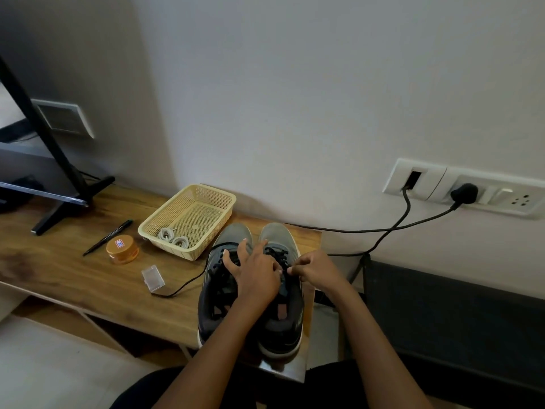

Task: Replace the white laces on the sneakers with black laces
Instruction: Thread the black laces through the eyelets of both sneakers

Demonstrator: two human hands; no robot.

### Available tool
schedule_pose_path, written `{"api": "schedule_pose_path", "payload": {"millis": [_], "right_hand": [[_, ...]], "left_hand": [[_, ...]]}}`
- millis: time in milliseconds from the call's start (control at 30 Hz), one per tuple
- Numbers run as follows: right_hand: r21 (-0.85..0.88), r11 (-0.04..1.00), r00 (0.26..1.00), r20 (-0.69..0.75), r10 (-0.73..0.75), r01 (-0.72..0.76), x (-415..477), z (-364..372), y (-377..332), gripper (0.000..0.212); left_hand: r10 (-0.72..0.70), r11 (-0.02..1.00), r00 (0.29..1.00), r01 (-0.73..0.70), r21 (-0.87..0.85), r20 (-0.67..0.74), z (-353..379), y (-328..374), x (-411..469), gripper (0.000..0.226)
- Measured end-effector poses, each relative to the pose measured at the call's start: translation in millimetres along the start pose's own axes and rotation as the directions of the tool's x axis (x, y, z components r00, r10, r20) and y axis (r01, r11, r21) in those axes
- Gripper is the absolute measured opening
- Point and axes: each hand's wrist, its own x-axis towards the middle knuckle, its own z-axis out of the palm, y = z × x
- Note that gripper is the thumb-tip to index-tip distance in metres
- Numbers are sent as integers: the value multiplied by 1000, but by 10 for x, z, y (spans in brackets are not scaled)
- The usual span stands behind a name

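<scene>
Black laces [278, 252] lie half hidden beneath the left hand [256, 276], grip unclear; the right hand [316, 269] pinches one in its grip.

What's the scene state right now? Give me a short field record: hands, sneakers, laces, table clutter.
sneakers: grey sneakers, side by side on the wooden table, toes toward the wall
black lace: threaded on both sneakers
right hand: pinches the black lace over the right sneaker
left hand: outer fingers spread over the left sneaker; pinch unclear
white laces: coiled in the cream basket
clutter: pen, orange jar, clear plastic box, all left of the sneakers
</scene>
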Motion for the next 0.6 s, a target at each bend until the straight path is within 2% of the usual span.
{"api": "schedule_pose_path", "payload": {"millis": [200, 267, 333, 467, 600], "right_hand": [[-9, 997, 996, 44, -72, 72, -61, -40, -43, 23], [-22, 996, 995, 62, -83, 84, -75, -52, -48, 16], [-11, 997, 995, 62, -73, 74, -76, -54, -47, 19], [170, 985, 1000, 19, 10, -13, -57, -32, -29, 23], [257, 965, 998, 28, 54, -59, -34, -6, -40, 25]], "left_hand": [[56, 991, 998, -51, 121, -30, -12, 35, -27, 20], [83, 990, 996, -78, 119, -36, 5, 38, -9, 20], [91, 993, 995, -89, 76, -32, 31, 26, 20, 21], [88, 996, 995, -86, 35, -48, 74, -9, 48, 19], [77, 997, 995, -76, 25, -58, 40, 21, 32, 19]]}}
